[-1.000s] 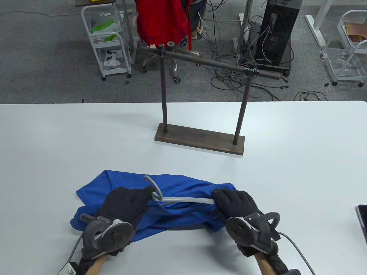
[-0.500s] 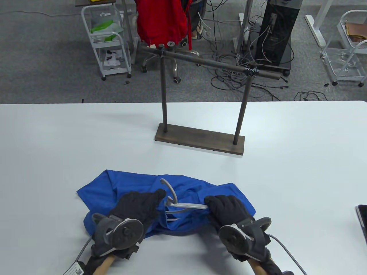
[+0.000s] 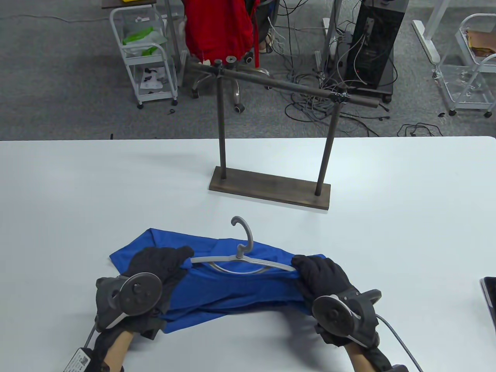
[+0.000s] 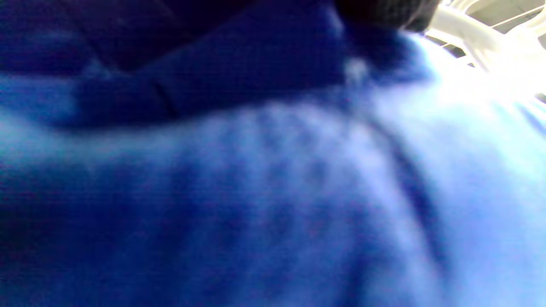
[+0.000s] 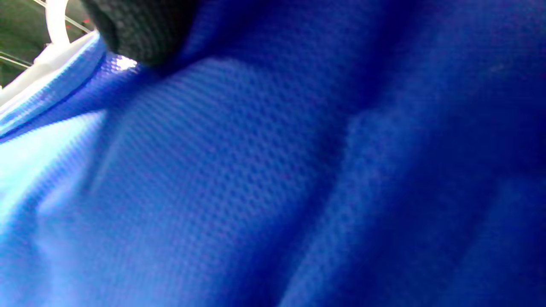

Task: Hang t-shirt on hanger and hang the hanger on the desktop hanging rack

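Observation:
A blue t-shirt (image 3: 232,288) is held up over the near part of the white table (image 3: 77,186), with a grey hanger (image 3: 242,261) inside its neck opening and the hook (image 3: 244,230) sticking up above the collar. My left hand (image 3: 162,263) grips the shirt's left shoulder over the hanger's left end. At the other shoulder my right hand (image 3: 321,273) grips cloth and the hanger's right end. The dark hanging rack (image 3: 271,190) stands behind, its bar (image 3: 286,87) bare. Both wrist views are filled with blue cloth (image 4: 273,192) (image 5: 273,170), with a fingertip and white hanger at the top.
A dark flat device (image 3: 489,294) lies at the table's right edge. Beyond the table stand white carts (image 3: 149,58), a chair draped in red cloth (image 3: 217,27), cables and a black computer tower (image 3: 374,42) on the floor.
The hanger has turned upright with its hook now pointing up above the collar. Both hands moved apart to the shirt's shoulders and the shirt is spread wider along the hanger.

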A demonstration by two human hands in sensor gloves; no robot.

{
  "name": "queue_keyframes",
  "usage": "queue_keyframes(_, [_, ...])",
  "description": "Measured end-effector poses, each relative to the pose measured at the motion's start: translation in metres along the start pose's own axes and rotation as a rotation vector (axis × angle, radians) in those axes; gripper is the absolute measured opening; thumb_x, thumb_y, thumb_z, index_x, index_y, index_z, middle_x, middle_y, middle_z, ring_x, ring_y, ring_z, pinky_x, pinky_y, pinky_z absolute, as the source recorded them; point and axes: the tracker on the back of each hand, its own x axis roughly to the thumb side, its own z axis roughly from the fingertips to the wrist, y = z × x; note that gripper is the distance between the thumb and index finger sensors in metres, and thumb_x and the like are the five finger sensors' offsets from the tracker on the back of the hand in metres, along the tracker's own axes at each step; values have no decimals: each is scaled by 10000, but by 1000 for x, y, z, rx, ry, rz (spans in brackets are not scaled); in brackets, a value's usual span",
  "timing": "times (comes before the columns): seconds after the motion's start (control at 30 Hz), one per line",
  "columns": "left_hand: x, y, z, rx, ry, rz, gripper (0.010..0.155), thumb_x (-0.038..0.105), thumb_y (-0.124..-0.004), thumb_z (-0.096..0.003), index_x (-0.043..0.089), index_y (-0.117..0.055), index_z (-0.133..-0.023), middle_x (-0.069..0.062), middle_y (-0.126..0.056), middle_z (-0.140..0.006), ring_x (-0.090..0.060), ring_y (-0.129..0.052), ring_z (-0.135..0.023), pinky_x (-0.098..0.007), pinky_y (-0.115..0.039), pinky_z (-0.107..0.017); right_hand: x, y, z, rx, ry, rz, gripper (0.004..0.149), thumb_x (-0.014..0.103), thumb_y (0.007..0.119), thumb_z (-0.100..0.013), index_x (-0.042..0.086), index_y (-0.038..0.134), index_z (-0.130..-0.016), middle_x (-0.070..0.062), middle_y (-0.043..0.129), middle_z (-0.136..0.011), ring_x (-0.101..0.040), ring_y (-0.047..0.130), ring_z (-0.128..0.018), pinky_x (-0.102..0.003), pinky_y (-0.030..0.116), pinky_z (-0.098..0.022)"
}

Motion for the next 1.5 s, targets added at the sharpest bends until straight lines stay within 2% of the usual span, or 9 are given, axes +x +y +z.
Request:
queue_keyframes(0.13, [1,-3,1,11,5,-9,575,517,-688,-438,530,-612,-1008,204,-824,-984,-110,-893,-864,-503,-685,-788,-4,3,0,5,25,-32,481,399,734,-456,285,669,-919,39,840,-838,-154,952,-664,-484,827,-658])
queue_keyframes(0.3, [8,5,7,81,-16,5,708,568,-686,-427,518,-435,-1087,149,-641,-1164,-153,-746,-1053,-541,-601,-831,-9,8,-2,21,58,-13,480,395,744,-455,277,681,-916,27,851,-827,-162,958,-644,-490,832,-644])
queue_keyframes(0.5, [30,4,15,71,-102,-4,725,595,-680,-421,524,-417,-1092,139,-584,-1196,-163,-696,-1091,-548,-580,-842,-16,13,-5,29,99,25,477,391,753,-453,271,700,-911,15,866,-815,-171,971,-618,-493,843,-622])
queue_keyframes(0.67, [46,-6,19,20,-181,-5,726,603,-678,-414,527,-422,-1090,142,-582,-1199,-160,-694,-1094,-548,-581,-842,-25,-6,-16,-83,131,117,464,398,770,-445,313,744,-900,38,906,-798,-170,1010,-565,-475,874,-579])
queue_keyframes(0.83, [59,-12,23,-14,-222,-39,728,613,-669,-415,537,-411,-1091,154,-571,-1204,-150,-685,-1103,-542,-577,-849,-28,-46,-52,-179,204,194,457,408,776,-445,350,760,-898,58,921,-794,-162,1019,-548,-460,879,-580])
queue_keyframes(0.93, [64,-18,24,-42,-236,-54,731,622,-662,-412,544,-404,-1091,161,-567,-1206,-142,-679,-1109,-539,-571,-856,-28,-76,-91,-238,242,255,453,410,779,-442,353,772,-891,61,931,-786,-162,1023,-543,-458,883,-576])
queue_keyframes(1.1, [65,-22,24,-70,-239,-65,729,624,-659,-412,546,-403,-1090,166,-574,-1203,-139,-678,-1109,-539,-570,-856,-32,-103,-151,-273,323,277,454,407,781,-436,359,776,-887,76,927,-793,-161,1019,-564,-461,871,-595])
queue_keyframes(1.3, [65,-23,23,-89,-240,-78,729,623,-660,-412,539,-409,-1092,167,-591,-1196,-142,-691,-1101,-539,-576,-852,-46,-101,-198,-230,435,293,455,407,786,-424,371,784,-878,98,936,-798,-152,1027,-603,-467,859,-621])
queue_keyframes(1.5, [68,-27,23,-122,-249,-90,728,624,-659,-411,541,-411,-1091,169,-594,-1195,-140,-691,-1101,-538,-576,-853,-60,-77,-208,-162,479,295,457,407,787,-420,382,781,-876,111,937,-805,-151,1024,-637,-475,842,-640])
